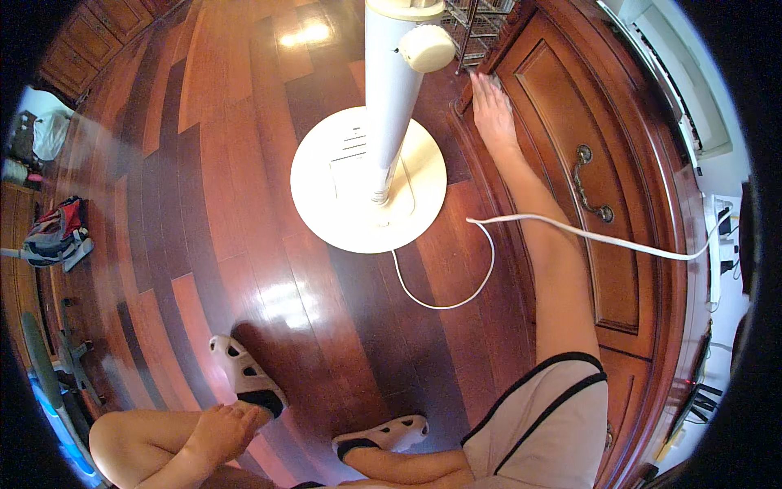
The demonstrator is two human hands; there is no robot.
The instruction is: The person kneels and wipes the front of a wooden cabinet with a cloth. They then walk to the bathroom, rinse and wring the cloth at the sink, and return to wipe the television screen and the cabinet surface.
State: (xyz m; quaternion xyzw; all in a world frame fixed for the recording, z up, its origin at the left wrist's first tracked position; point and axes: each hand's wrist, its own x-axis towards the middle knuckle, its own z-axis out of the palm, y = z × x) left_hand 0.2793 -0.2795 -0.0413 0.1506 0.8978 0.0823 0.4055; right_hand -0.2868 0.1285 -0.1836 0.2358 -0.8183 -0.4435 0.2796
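My right hand (492, 116) reaches forward along the wooden cabinet (550, 79), its fingers stretched out against the lower edge near the far corner. Something small and greyish shows beside those fingers, too blurred to name. My left hand (225, 431) lies over my lower leg, just above a pale clog (244, 370). In front of me stands a white pole (391, 91) with a round knob (426, 49), rising from a round white base (330, 214). The pole's top is out of view.
A white power cord (586, 233) loops from the base over my right forearm to a power strip (716, 263). A drawer handle (589, 183) juts from the cabinet. Wire shelving (479, 30) stands beyond it. A backpack (58, 232) lies at the left.
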